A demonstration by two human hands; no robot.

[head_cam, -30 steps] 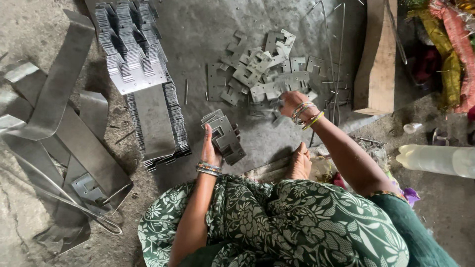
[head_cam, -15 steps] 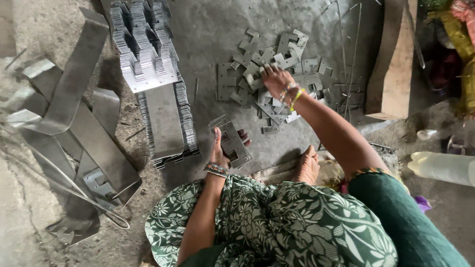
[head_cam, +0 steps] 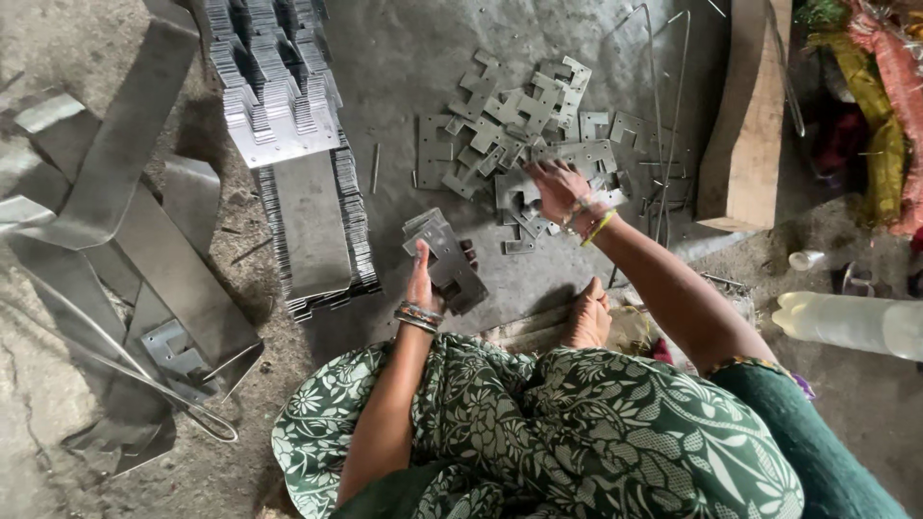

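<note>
My left hand [head_cam: 426, 279] grips a small stack of flat grey metal plates [head_cam: 445, 258], held just above the concrete floor in front of my knees. My right hand [head_cam: 556, 189] reaches forward into a scattered pile of notched metal pieces [head_cam: 524, 115] on the floor, fingers closing on one piece at the pile's near edge. Bangles ring both wrists. My green patterned garment [head_cam: 567, 432] fills the lower part of the view, and a bare foot [head_cam: 588, 317] shows beside it.
A tall stack of toothed metal plates [head_cam: 274, 96] lies at upper left, with long metal strips [head_cam: 115, 173] and offcuts further left. A wooden block [head_cam: 745, 106] stands at upper right. A clear plastic bottle [head_cam: 851, 322] lies at right, coloured cloth [head_cam: 880, 86] behind it.
My right hand has drawn back from the middle of the scattered pile to its near edge. My left hand stays on the plate stack.
</note>
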